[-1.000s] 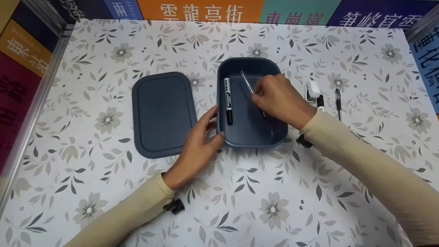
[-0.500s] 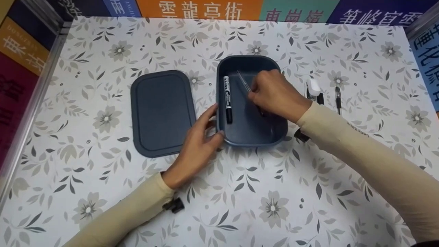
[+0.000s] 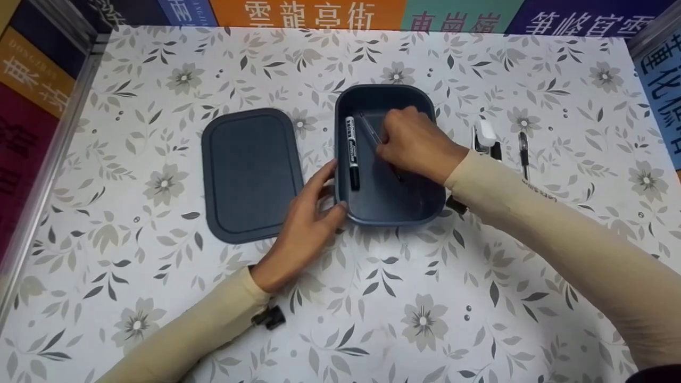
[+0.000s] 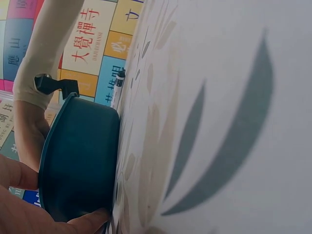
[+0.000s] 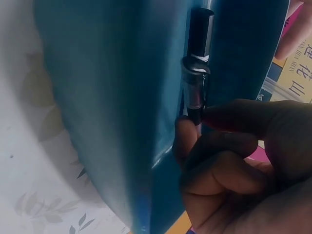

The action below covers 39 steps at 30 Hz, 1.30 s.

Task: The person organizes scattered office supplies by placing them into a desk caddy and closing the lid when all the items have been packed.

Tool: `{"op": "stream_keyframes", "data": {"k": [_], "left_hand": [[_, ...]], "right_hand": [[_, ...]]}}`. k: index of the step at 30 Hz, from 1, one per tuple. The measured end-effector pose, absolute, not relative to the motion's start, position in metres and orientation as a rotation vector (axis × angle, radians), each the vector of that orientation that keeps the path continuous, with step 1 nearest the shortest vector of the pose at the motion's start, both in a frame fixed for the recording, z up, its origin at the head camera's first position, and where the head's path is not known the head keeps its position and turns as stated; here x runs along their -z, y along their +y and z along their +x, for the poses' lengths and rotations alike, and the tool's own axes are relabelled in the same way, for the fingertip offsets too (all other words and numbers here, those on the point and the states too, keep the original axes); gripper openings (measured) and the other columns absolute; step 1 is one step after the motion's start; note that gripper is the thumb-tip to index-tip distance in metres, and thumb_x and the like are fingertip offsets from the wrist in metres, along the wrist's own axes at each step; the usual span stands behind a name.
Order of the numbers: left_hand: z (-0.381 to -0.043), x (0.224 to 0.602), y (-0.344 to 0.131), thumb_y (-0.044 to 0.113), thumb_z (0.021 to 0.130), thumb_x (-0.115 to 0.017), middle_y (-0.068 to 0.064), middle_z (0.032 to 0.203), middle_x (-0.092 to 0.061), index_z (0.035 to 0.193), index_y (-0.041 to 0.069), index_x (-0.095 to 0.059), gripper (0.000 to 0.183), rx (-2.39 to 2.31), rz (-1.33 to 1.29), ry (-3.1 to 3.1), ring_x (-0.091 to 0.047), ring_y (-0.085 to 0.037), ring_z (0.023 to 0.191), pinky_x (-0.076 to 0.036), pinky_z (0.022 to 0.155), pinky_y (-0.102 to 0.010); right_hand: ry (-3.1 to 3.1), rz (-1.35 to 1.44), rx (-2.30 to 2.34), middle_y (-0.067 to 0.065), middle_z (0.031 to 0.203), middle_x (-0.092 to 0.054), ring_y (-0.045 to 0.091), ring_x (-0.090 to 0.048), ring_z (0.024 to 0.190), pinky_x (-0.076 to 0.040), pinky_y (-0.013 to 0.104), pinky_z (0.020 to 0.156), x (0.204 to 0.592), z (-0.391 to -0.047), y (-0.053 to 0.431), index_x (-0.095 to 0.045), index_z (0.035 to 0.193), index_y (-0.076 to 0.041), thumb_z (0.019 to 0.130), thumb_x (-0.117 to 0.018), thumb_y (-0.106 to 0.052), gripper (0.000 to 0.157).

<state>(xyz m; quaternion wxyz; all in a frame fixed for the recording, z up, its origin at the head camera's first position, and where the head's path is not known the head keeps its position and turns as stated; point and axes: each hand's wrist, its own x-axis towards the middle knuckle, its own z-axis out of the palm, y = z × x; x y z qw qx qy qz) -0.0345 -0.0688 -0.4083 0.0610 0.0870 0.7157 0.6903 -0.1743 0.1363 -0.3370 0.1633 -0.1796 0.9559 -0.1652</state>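
Observation:
A dark blue rectangular box (image 3: 391,205) stands uncovered on the table. My left hand (image 3: 306,229) rests against the outside of its left wall, fingers extended and thumb at the near left corner; the left wrist view shows fingertips on the box's side (image 4: 80,156). Inside the box, my right hand (image 3: 417,143) pinches a clear-barrelled pen (image 3: 371,129) between thumb and fingers, slanted over the floor. Its dark-clipped cap (image 5: 196,87) shows in the right wrist view. Along the left inner wall lies a black-and-white marker (image 3: 352,154).
The box's flat blue lid (image 3: 252,175) lies to the left. Right of the box are a white stapler (image 3: 484,135), a black-capped marker (image 3: 496,151) partly hidden by the sleeve, and another pen (image 3: 524,151). Printed panels (image 3: 308,13) border the table.
My right hand has moved slightly left inside the box, carrying the pen nearer the marker. The left hand stays against the box's side.

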Motion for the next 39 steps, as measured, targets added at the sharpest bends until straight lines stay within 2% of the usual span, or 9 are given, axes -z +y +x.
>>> {"op": "stream_keyframes", "data": {"k": [8,19,24,29,33,39], "left_hand": [[-0.034,0.409,-0.068,-0.004,0.101,-0.061,-0.017,0.167,-0.046,0.173,0.009,-0.033,0.079,-2.096,0.263,2.172,-0.059,-0.032,0.145,-0.062,0.104,-0.037],[-0.035,0.409,-0.068,-0.005,0.101,-0.060,-0.018,0.168,-0.044,0.173,0.006,-0.032,0.078,-2.121,0.266,2.132,-0.058,-0.033,0.145,-0.061,0.107,-0.036],[-0.035,0.409,-0.069,-0.004,0.101,-0.060,-0.017,0.167,-0.046,0.172,0.006,-0.034,0.076,-2.094,0.254,2.170,-0.059,-0.031,0.145,-0.062,0.104,-0.034],[-0.035,0.410,-0.068,-0.005,0.101,-0.060,-0.018,0.167,-0.046,0.172,0.005,-0.034,0.077,-2.106,0.271,2.167,-0.059,-0.032,0.145,-0.062,0.105,-0.035],[-0.035,0.409,-0.069,-0.006,0.101,-0.060,-0.018,0.167,-0.045,0.173,0.006,-0.033,0.077,-2.123,0.275,2.142,-0.058,-0.033,0.146,-0.061,0.106,-0.036],[-0.035,0.410,-0.070,-0.006,0.101,-0.060,-0.018,0.168,-0.045,0.173,0.007,-0.033,0.078,-2.119,0.276,2.148,-0.059,-0.033,0.145,-0.061,0.106,-0.036]], "right_hand": [[2.673,-0.458,0.423,0.010,0.067,-0.067,0.025,-0.067,0.059,-0.052,0.030,0.048,0.336,-0.179,0.131,-0.069,0.074,-0.004,0.094,-0.072,-0.006,0.020],[2.678,-0.514,0.381,0.004,0.064,-0.059,0.026,-0.063,0.061,-0.051,0.034,0.051,0.322,-0.183,0.128,-0.061,0.069,-0.009,0.090,-0.072,-0.006,0.023],[2.660,-0.547,0.352,0.010,0.078,-0.058,0.031,-0.064,0.070,-0.056,0.040,0.058,0.336,-0.190,0.125,-0.058,0.075,-0.009,0.086,-0.068,-0.002,0.016],[2.646,-0.579,0.355,0.012,0.080,-0.059,0.033,-0.064,0.071,-0.057,0.044,0.060,0.356,-0.202,0.126,-0.059,0.078,-0.009,0.083,-0.069,-0.003,0.012],[2.652,-0.554,0.359,0.013,0.084,-0.059,0.036,-0.065,0.077,-0.059,0.047,0.068,0.336,-0.189,0.119,-0.059,0.080,-0.006,0.085,-0.068,-0.001,0.011],[2.658,-0.531,0.333,0.015,0.086,-0.063,0.036,-0.067,0.079,-0.060,0.047,0.070,0.335,-0.189,0.117,-0.062,0.083,-0.004,0.085,-0.068,0.000,0.007]]}}
